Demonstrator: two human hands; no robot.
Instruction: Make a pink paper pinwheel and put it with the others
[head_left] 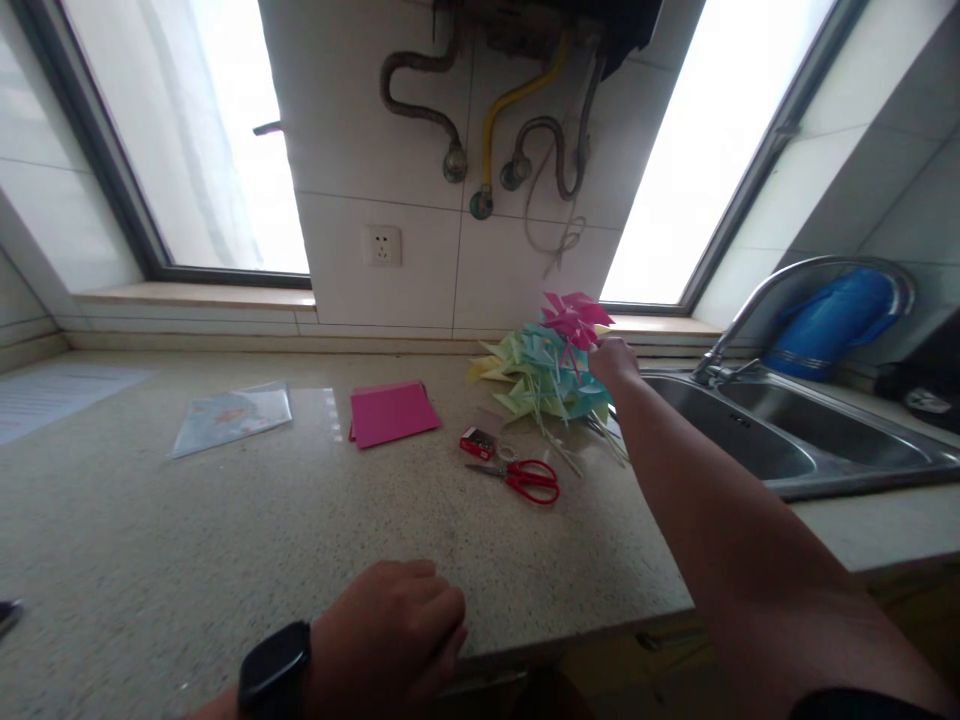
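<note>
Countertop [225,540] beneath outstretched right arm [727,540]

On the tabletop [225,540], a packet [236,418] lies left of a paper stack [394,415]; right of the stack sit a box [478,443], scissors [534,482] just before it, and pinwheels [551,365] behind both, left of the sink [709,425]

You see a glossy metal double-basin sink [810,420]. Left of it, your pink pinwheel [576,318] looks like smooth paper.
</note>
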